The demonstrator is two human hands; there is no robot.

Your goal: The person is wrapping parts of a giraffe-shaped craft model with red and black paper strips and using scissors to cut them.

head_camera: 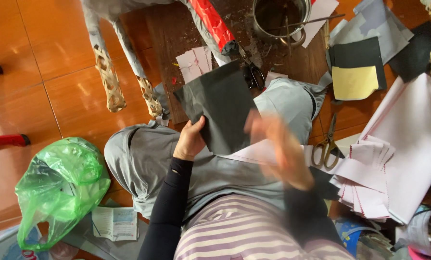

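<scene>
Striped-shirt-side, I see left hand (190,139) pinching the dark grey paper sheet (220,113) upright; blurred right hand (280,149) beside it, grip untellable

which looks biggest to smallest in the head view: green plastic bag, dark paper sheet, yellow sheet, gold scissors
1. green plastic bag
2. dark paper sheet, held in the left hand
3. yellow sheet
4. gold scissors

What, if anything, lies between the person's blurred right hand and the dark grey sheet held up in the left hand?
Nothing visible does. The left hand grips the dark grey sheet at its lower left edge. The right hand, blurred, is at the sheet's lower right corner with only the grey trousers and pale paper beneath.
</scene>
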